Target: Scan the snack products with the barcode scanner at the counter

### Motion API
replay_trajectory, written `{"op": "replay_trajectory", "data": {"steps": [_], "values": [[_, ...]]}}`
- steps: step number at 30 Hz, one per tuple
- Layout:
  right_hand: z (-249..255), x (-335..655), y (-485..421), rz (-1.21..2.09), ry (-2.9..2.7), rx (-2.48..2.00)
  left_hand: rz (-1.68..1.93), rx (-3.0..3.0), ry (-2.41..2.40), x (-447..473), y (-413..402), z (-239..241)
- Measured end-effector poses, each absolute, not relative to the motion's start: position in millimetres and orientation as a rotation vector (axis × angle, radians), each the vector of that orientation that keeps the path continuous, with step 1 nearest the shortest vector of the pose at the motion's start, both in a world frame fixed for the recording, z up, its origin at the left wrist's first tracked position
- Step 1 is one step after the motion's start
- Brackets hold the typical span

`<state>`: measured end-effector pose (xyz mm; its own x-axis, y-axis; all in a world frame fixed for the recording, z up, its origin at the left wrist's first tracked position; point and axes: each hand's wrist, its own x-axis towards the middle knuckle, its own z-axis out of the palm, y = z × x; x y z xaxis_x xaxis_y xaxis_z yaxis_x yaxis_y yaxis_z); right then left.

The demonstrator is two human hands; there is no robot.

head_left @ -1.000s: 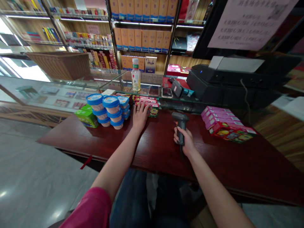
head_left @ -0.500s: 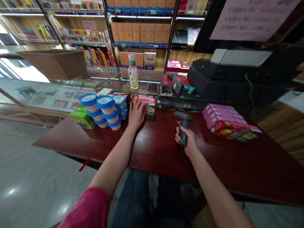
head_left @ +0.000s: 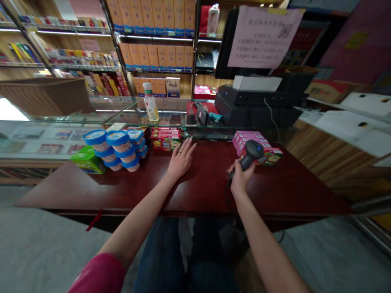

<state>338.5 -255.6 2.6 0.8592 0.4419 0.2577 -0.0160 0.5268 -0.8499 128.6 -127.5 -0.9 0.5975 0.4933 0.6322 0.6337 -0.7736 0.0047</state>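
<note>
My left hand (head_left: 181, 159) lies flat and open on the dark red wooden counter (head_left: 122, 187), fingers spread, a ring on one finger, just right of a stack of red snack boxes (head_left: 166, 138). My right hand (head_left: 240, 178) is closed round the handle of a black barcode scanner (head_left: 251, 154), whose head tilts toward the pink boxes (head_left: 249, 142) at the right. A cable hangs from the scanner below my wrist.
Stacked blue-lidded tubs (head_left: 117, 148) and a green pack (head_left: 87, 159) stand at the counter's left. Behind them are a glass display case (head_left: 45, 130) with a bottle (head_left: 150, 103) on it, a black printer (head_left: 256, 103), a monitor with a paper notice (head_left: 264, 36), and shelves of goods.
My left hand has left the red boxes and now rests flat on the counter. My right hand has swung the scanner right toward the pink boxes. My view has turned to the right.
</note>
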Motion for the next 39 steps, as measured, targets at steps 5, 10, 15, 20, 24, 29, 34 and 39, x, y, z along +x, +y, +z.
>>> {"op": "replay_trajectory", "data": {"steps": [5, 10, 15, 20, 24, 29, 34, 39], "values": [[-9, 399, -301, 0.189, -0.376, -1.042, -0.889, -2.747, -0.746, 225, -198, -3], [-20, 427, -321, 0.093, -0.188, -1.15, -0.945, -2.857, -0.714, 318, -225, -2], [-29, 431, -310, -0.066, -0.124, -1.294, -1.06, -2.946, -0.709, 371, -206, -1], [-29, 431, -311, -0.102, -0.092, -1.267, -1.142, -3.038, -0.515, 369, -197, 0], [-23, 430, -311, -0.088, -0.073, -1.209, -1.114, -3.024, -0.336, 342, -193, 0], [-11, 421, -320, 0.098, -0.222, -1.182, -1.07, -2.962, -0.497, 273, -167, -1], [-1, 384, -330, 0.598, -0.576, -1.177, -1.082, -2.859, -0.771, 178, -141, -1], [-2, 316, -314, 0.858, -0.717, -1.151, -1.082, -2.772, -0.957, 112, -128, 0]]}}
